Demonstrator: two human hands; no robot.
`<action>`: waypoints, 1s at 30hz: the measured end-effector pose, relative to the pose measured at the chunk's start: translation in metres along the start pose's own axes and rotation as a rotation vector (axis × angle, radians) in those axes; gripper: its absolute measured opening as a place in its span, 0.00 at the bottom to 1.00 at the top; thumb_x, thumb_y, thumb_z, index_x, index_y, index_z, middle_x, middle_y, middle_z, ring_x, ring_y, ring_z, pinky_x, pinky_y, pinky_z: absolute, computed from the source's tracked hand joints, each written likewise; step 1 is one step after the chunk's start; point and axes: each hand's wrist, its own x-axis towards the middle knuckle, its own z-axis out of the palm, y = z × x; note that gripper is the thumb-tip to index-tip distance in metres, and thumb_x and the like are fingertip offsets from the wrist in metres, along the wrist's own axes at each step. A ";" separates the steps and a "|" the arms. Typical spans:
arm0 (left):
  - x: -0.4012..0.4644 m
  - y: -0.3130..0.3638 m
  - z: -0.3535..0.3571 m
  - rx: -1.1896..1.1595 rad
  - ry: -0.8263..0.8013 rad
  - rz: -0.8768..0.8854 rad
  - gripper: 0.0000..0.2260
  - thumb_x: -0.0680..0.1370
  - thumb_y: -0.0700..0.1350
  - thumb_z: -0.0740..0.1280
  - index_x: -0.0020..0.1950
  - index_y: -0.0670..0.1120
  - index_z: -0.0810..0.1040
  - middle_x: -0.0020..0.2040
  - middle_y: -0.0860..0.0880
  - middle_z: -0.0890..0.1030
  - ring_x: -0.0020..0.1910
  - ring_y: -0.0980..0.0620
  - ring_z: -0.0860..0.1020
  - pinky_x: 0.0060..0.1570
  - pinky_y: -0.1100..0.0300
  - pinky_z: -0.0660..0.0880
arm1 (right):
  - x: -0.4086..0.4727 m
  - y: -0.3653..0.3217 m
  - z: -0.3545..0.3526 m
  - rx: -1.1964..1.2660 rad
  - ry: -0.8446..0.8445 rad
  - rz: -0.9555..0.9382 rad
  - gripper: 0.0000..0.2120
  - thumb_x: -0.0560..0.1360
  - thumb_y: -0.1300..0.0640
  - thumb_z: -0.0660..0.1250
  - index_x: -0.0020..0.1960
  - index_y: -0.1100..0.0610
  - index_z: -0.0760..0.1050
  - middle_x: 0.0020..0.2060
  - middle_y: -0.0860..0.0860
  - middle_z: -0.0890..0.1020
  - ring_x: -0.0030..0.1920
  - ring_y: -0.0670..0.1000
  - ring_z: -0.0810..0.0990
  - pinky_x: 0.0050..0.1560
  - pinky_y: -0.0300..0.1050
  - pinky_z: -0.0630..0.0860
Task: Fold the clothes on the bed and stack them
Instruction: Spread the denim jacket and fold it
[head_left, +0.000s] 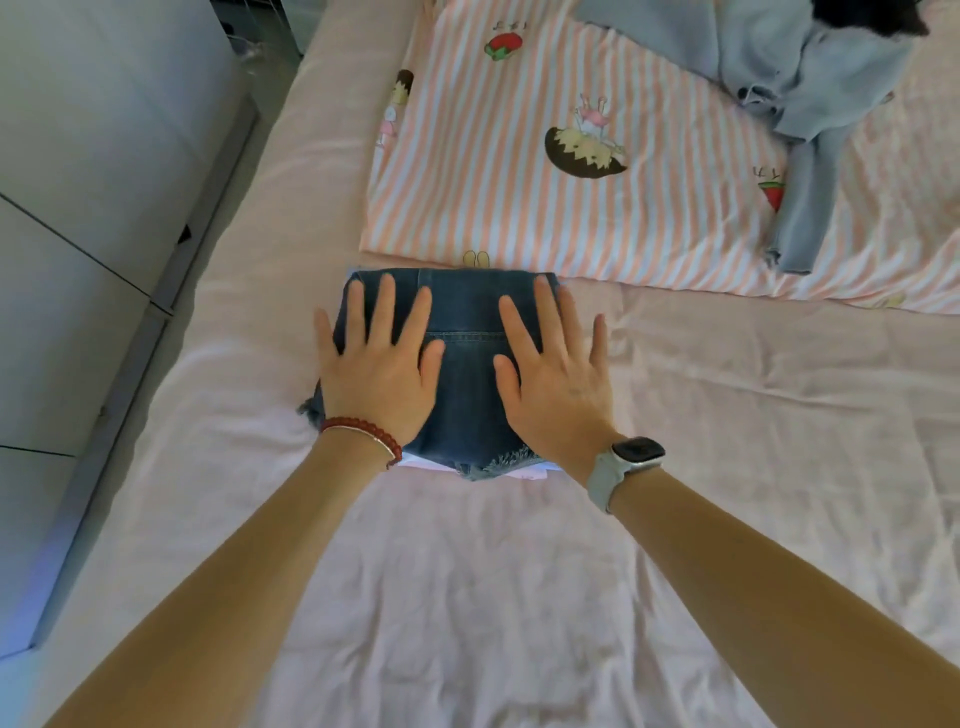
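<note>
Near the middle of the bed (675, 519), folded denim shorts (467, 364) are lying on top of a white folded garment (530, 472), whose edge is peeking out below. Both the left hand (376, 364) and the right hand (556, 374) are pressing flat on the denim, fingers spread wide, gripping nothing. This looks like the flattening of a stacked piece. Next, judging by the scene, a reach toward the crumpled light-blue clothing (810, 93) at the far right is called for.
</note>
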 end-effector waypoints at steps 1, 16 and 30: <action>-0.001 0.002 0.008 0.005 -0.088 -0.006 0.25 0.80 0.56 0.52 0.76 0.51 0.55 0.76 0.42 0.55 0.74 0.38 0.53 0.69 0.36 0.48 | 0.001 0.000 0.007 -0.009 -0.068 -0.014 0.25 0.79 0.46 0.49 0.76 0.49 0.53 0.76 0.56 0.53 0.75 0.58 0.49 0.70 0.62 0.50; -0.007 0.052 -0.087 -0.015 -0.263 -0.126 0.25 0.80 0.52 0.56 0.75 0.48 0.55 0.76 0.46 0.56 0.75 0.45 0.53 0.70 0.40 0.52 | -0.047 0.062 -0.090 0.240 -0.360 0.116 0.23 0.81 0.50 0.51 0.75 0.48 0.54 0.74 0.47 0.57 0.75 0.50 0.50 0.73 0.56 0.47; -0.207 0.442 -0.236 -0.419 -0.145 0.294 0.19 0.78 0.48 0.60 0.69 0.47 0.67 0.67 0.46 0.71 0.65 0.45 0.69 0.60 0.54 0.66 | -0.403 0.316 -0.343 0.438 0.120 0.588 0.15 0.79 0.56 0.58 0.64 0.55 0.74 0.61 0.53 0.78 0.61 0.54 0.75 0.62 0.44 0.68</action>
